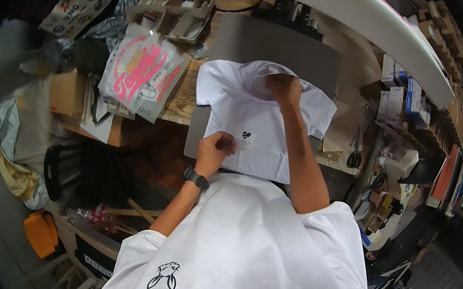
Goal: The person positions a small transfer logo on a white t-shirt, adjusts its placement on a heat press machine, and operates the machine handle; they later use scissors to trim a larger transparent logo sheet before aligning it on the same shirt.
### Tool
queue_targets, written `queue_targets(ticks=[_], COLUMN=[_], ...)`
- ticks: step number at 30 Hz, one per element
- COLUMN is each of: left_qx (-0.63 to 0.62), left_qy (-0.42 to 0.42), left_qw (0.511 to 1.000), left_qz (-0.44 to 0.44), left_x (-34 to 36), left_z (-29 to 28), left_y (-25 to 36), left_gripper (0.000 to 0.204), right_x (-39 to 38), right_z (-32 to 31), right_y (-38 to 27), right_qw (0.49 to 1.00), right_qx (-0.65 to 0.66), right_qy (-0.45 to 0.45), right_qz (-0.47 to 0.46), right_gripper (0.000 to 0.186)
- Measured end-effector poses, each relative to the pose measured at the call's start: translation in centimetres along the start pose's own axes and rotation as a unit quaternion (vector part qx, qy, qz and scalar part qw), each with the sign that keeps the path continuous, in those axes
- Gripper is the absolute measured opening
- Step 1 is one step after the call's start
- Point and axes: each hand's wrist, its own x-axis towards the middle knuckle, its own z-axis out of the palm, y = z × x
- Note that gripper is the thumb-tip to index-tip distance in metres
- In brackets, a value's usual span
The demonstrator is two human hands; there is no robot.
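Note:
A white T-shirt (260, 122) with a small dark heart print lies spread over a grey flat board (276, 40) on the wooden bench. My right hand (284, 87) reaches to the neck opening, fingers bent and closed on the fabric there; its fingertips are partly hidden. Low on the shirt’s left side, beside the print, my left hand (218, 146) rests with loosely curled fingers, their tips apart.
Left are printed bags (142, 73), a divided cardboard tray (173, 10) and a black chair (63, 170). Right are small boxes (392, 106) and scissors (356, 154). A long white overhanging piece (318, 2) crosses above the bench (184, 104).

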Motion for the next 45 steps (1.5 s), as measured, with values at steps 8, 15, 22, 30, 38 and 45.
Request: queue_targets(ticks=[8, 15, 22, 30, 38, 45], left_qx=[-0.069, -0.101, -0.073, -0.188, -0.052, 0.361], left_qy=[0.028, 0.009, -0.009, -0.011, -0.064, 0.061], left_qw=[0.997, 0.995, 0.997, 0.982, 0.996, 0.862], left_qz=[-0.018, -0.018, -0.022, -0.030, 0.033, 0.352], left_x=[0.3, 0.7, 1.1, 2.3, 5.7, 12.9], left_z=[-1.8, -2.2, -2.5, -1.5, 2.3, 3.7], left_y=[-1.9, -1.7, -0.9, 1.3, 6.8, 7.1], left_gripper=[0.012, 0.013, 0.014, 0.012, 0.016, 0.025], right_x=[1.0, 0.1, -1.9, -9.4, -12.4, -9.5], right_z=[0.0, -0.6, -1.3, -2.9, -3.9, -6.5], right_y=[0.2, -2.8, 0.9, -3.8, -1.8, 0.8], right_qw=[0.998, 0.992, 0.966, 0.995, 0.948, 0.911], right_qx=[-0.011, 0.056, -0.235, 0.091, 0.285, 0.371], right_qy=[-0.050, -0.047, -0.028, 0.011, -0.056, -0.081], right_qz=[0.035, 0.105, -0.106, -0.040, 0.133, 0.160], right_gripper=[0.015, 0.020, 0.021, 0.027, 0.023, 0.021])
